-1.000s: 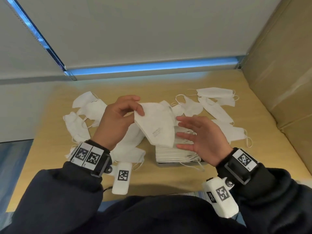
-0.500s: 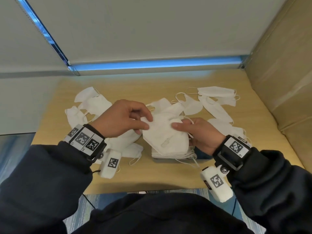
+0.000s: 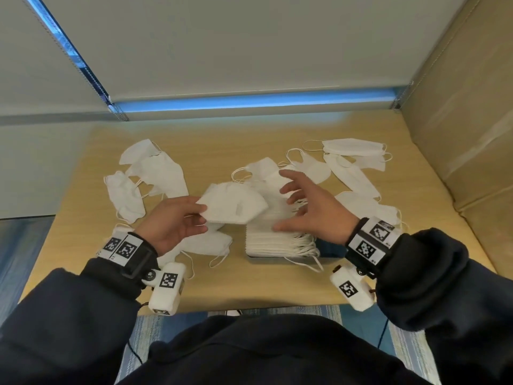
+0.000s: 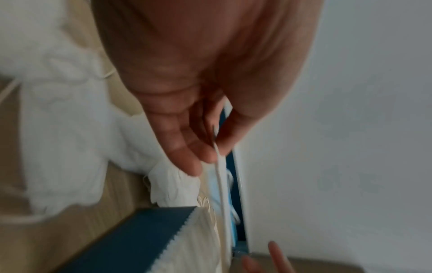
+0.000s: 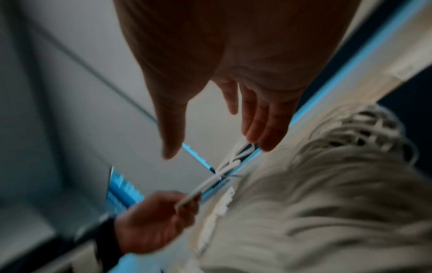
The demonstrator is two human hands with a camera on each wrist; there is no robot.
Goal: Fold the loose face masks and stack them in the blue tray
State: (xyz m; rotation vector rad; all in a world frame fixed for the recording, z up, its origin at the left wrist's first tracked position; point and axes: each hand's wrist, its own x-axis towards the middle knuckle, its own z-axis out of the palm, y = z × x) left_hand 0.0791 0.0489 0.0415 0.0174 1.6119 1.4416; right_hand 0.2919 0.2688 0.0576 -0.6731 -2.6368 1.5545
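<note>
My left hand (image 3: 204, 218) pinches the left corner of a folded white mask (image 3: 236, 207), held flat just left of and above the stack of folded masks (image 3: 277, 240). That stack sits in the blue tray (image 3: 330, 249). My right hand (image 3: 286, 201) hovers over the stack, fingers spread, holding nothing. In the left wrist view the left hand (image 4: 210, 157) has thumb and fingers pinching the mask's thin edge (image 4: 221, 177) beside the tray (image 4: 140, 236). The right wrist view shows the right hand (image 5: 217, 147) open above the stack (image 5: 327, 203).
Several loose masks lie on the wooden table (image 3: 249, 284): a group at the left (image 3: 155, 173), one under my left hand (image 3: 205, 243), and more at the back right (image 3: 352, 162). A cardboard wall (image 3: 458, 120) borders the right side.
My right hand has let go of the mask and opened above the stack. The left hand still holds the mask, now flatter and shifted a little left.
</note>
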